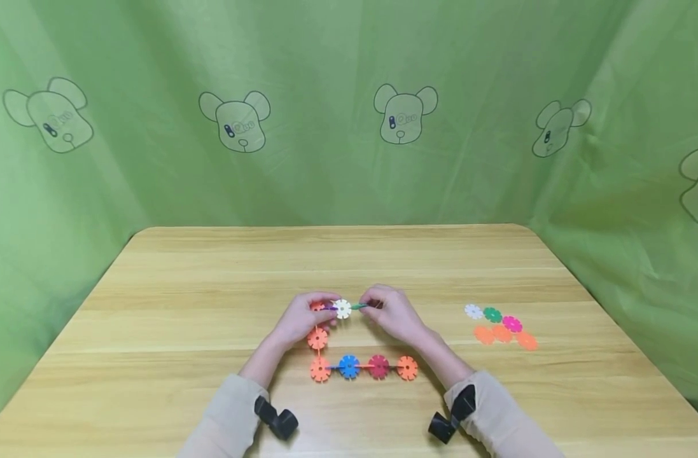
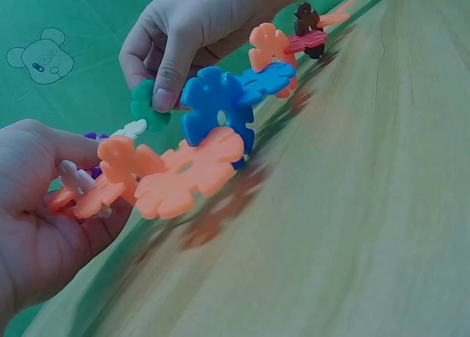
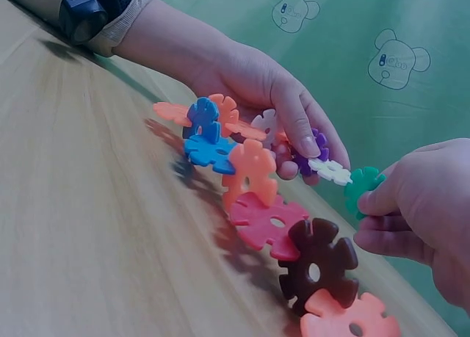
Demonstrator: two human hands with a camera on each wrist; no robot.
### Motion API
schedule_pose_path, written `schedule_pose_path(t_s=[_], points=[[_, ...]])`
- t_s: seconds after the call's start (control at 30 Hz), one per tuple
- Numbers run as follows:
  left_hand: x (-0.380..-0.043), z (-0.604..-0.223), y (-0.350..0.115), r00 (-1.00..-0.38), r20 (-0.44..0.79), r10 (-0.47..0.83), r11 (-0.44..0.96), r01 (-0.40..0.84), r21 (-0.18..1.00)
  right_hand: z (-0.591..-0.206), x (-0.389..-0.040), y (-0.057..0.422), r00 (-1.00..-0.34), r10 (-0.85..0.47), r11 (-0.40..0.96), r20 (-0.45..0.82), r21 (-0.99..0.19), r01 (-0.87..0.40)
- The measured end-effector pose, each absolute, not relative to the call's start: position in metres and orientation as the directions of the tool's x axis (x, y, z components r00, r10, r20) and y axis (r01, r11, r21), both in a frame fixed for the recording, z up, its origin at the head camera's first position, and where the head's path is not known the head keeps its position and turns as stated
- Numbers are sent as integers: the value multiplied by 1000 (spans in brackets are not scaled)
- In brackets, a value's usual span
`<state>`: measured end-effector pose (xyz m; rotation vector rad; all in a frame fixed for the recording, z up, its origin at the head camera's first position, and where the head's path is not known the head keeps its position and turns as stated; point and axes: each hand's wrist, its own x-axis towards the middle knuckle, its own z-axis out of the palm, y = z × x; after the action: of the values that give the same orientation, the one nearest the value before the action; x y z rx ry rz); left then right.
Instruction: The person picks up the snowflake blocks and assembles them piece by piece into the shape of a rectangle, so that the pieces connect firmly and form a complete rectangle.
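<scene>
Disc chain [image 1: 344,362] curves left and nearside from its white disc [image 1: 342,303]; I see left hand [image 1: 300,316] pinching purple disc [image 3: 320,139] just left of white disc, right hand [image 1: 396,313] pinching green disc [image 3: 357,187] just right, loose discs [image 1: 501,333] farther right.

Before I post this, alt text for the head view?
The left hand grips a bent chain of notched discs beside its white disc, while the right hand pinches a green disc at that disc's right edge, over a wooden table. Six loose discs lie to the right; a green curtain printed with animal faces hangs behind.
</scene>
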<state>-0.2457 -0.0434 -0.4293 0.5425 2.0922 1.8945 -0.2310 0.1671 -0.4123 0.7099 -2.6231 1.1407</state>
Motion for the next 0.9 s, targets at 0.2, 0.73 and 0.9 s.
schedule_pose_path(t_s=[0.2, 0.73, 0.9], points=[[-241, -419, -45, -887, 49, 459, 68, 90, 994, -412, -231, 167, -833, -387, 599, 395, -579, -553], [-243, -427, -40, -887, 50, 460, 51, 82, 995, -414, -227, 164, -815, -366, 578, 450, -576, -578], [-243, -428, -40, -888, 52, 457, 61, 89, 994, -412, -227, 161, -808, -373, 573, 456, -572, -587]])
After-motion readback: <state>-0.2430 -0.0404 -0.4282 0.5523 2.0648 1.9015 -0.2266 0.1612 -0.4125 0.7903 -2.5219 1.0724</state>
